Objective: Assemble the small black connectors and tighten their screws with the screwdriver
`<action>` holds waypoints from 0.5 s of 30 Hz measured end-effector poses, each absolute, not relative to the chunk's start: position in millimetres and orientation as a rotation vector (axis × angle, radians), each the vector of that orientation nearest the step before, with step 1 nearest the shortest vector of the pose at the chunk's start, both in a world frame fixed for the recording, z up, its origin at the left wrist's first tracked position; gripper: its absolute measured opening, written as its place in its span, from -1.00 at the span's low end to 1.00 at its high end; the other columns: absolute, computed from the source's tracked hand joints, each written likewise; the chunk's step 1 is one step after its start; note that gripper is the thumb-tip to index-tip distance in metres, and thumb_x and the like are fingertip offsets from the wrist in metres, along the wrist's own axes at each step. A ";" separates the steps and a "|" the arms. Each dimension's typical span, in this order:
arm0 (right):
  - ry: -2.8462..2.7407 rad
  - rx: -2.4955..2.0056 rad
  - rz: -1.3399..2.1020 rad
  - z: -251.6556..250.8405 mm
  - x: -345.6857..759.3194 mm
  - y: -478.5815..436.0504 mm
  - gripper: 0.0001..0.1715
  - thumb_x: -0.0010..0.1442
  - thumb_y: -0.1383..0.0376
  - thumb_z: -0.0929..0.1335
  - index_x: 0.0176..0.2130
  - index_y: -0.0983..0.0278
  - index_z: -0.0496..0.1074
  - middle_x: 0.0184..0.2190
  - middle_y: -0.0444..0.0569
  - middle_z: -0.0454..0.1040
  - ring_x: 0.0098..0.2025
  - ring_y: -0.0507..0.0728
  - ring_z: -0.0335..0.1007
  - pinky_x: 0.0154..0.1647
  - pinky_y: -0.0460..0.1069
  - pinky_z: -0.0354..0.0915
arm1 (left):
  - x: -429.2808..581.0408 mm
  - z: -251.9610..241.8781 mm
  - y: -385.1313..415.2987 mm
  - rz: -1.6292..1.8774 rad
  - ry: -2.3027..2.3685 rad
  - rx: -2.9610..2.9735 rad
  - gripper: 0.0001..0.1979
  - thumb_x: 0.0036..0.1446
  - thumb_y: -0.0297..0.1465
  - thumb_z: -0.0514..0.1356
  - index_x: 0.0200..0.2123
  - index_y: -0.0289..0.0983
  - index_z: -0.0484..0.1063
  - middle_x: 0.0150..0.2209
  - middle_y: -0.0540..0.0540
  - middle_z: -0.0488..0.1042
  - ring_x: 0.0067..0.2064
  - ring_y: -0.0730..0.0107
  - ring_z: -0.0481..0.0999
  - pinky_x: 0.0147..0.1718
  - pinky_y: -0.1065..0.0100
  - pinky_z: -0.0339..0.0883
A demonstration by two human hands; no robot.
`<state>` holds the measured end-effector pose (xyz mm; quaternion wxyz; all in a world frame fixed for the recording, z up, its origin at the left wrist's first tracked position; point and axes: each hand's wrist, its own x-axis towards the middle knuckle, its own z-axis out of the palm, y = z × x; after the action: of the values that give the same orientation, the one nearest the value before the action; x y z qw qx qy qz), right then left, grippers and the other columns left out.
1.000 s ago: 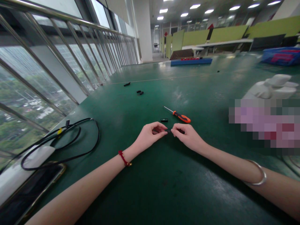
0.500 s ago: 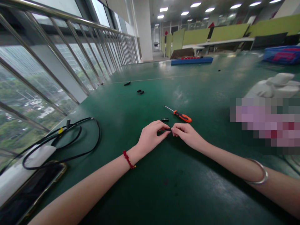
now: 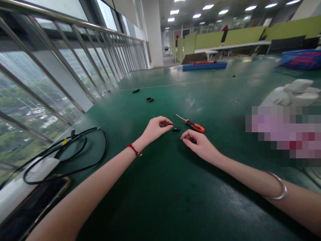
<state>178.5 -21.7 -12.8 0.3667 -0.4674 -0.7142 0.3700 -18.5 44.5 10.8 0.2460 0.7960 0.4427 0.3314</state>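
Between the thumb and fingertips of my left hand (image 3: 157,128) is a small dark piece (image 3: 173,125), mostly hidden by the fingers. Just beside those fingertips a small black rectangular part (image 3: 176,129) lies on the green table. My right hand (image 3: 197,142) is apart from the left, its fingers curled towards the thumb; whether anything is inside them is hidden. Behind my right hand lies a screwdriver (image 3: 195,126) with an orange and black handle, its metal shaft pointing away to the left.
Several small black pieces (image 3: 149,99) lie farther back on the green table (image 3: 140,207). At left are a looped black cable (image 3: 106,144), a white power strip (image 3: 42,167) and a phone (image 3: 35,204). A blue tray (image 3: 204,66) stands at the far edge; white objects (image 3: 283,95) sit right.
My left hand has moved away from the right hand, up and left, carrying the small dark piece beside the black rectangular part. My right hand has stayed almost in place.
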 end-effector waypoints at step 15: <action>-1.876 -1.206 0.959 -11.6 178.7 -21.0 -0.90 0.14 0.33 0.24 -0.32 0.26 0.33 -0.56 -0.20 0.25 -0.50 0.01 0.16 -0.44 -0.04 0.08 | -9.7 -8.9 61.8 0.827 1.067 2.148 -0.79 0.05 -0.30 0.27 -0.31 -0.33 0.57 -0.30 -0.13 0.55 -0.30 0.38 0.50 -0.28 0.34 0.37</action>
<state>178.7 -21.0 -11.6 0.3496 -0.4654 -0.7240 0.3702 -9.7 61.8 -8.9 0.2976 0.8083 0.4015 0.3112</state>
